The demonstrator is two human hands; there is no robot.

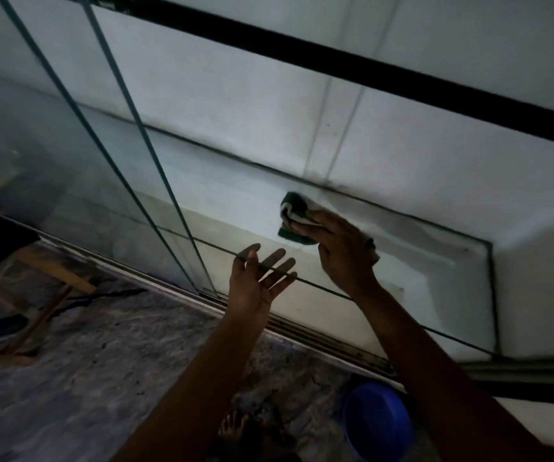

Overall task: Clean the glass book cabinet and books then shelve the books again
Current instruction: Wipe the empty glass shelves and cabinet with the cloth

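Glass cabinet [109,181] surrounds both hands: inside, the right hand [342,248] grips a crumpled green-and-white cloth [294,211] near the pale back wall; the left hand [255,281], fingers spread and relaxed, is at the thin-edged glass shelf [435,295].

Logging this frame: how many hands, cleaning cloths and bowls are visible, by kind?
hands: 2 (left hand, right hand)
cleaning cloth: 1
blue bowl: 1
Total: 4

No text, label or number can be read. The glass cabinet [119,145], the cloth [294,215] inside it and the blue bowl [377,418] below it bear nothing legible.
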